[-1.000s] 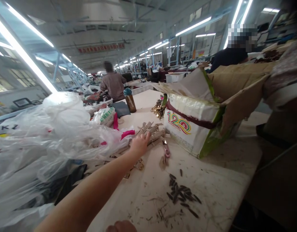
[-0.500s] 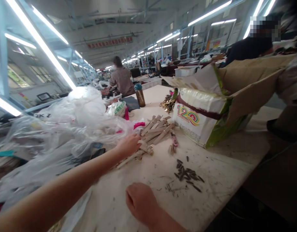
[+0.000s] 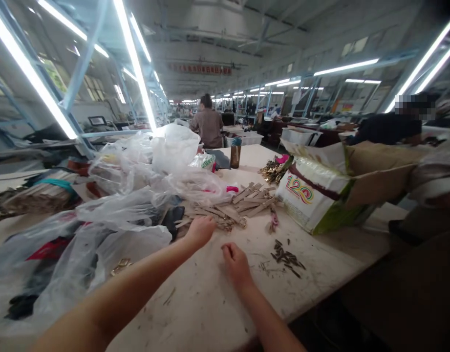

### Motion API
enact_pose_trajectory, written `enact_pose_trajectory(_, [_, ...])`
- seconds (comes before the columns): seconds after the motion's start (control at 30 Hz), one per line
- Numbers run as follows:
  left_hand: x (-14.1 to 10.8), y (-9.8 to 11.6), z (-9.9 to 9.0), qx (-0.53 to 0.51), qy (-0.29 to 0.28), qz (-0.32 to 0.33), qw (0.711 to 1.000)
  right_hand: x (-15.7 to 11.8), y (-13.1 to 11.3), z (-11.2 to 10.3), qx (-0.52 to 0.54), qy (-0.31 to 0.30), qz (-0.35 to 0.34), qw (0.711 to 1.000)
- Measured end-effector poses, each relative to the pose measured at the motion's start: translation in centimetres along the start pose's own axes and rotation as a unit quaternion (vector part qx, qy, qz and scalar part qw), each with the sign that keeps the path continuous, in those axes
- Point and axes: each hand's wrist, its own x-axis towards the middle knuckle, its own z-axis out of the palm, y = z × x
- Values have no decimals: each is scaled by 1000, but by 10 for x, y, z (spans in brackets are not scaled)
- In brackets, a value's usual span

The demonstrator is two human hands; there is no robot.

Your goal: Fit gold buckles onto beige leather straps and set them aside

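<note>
My left hand (image 3: 202, 231) is at the near edge of a heap of beige strips (image 3: 225, 215), some with gold-coloured metal ends. Its fingers are curled under, so whatever they may hold is hidden. Closer to me and to the right, my right hand (image 3: 236, 263) is just above the tabletop, thumb and fingers pressed together; I cannot make out anything between them. Another bunch of beige strips (image 3: 256, 198) lies beyond. A pink-handled tool (image 3: 273, 221) rests beside it, and small dark pieces (image 3: 286, 256) are scattered to the right of my right hand.
Clear plastic bags (image 3: 125, 215) cover the left of the table (image 3: 195, 303). An open carton (image 3: 316, 195) stands at the right, near a pile of gold-coloured hardware (image 3: 272, 170). A brown bottle (image 3: 235, 154) stands farther back. One person (image 3: 207, 122) is ahead, another (image 3: 389, 124) at right.
My view has swung left and levelled. My right hand has moved forward, closer to my left hand, which stays by the strips.
</note>
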Motion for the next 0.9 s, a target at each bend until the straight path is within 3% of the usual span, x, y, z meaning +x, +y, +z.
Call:
enact_pose_trajectory(0.1, [-20,-5,-25,-35,18,-26,999,1,-1,-1,53,31,16,998])
enact_pose_trajectory(0.23, [-83,-15,-51,-82,21,-24,996,-13,-16,-4,165,26,72,983])
enact_pose_trajectory(0.4, [-173,-18,-52,-82,16,36,996,-60,-45,1,279,-73,167,943])
enact_pose_trajectory(0.5, [-206,-14,-45,-70,-21,42,996,-85,-61,8,299,-106,195,928])
enact_pose_trajectory(0.63, [-219,4,-46,-231,-112,-41,966,-108,-79,14,283,-144,192,929])
enact_pose_trajectory(0.7, [-218,15,-50,-300,-134,-52,943,-116,-87,14,239,-150,144,948])
enact_pose_trajectory(0.8, [-219,26,-52,-300,-121,-52,945,-127,-94,13,163,-156,61,972])
enact_pose_trajectory(0.9, [-226,30,-48,-261,-102,-61,958,-136,-95,14,138,-180,66,972])
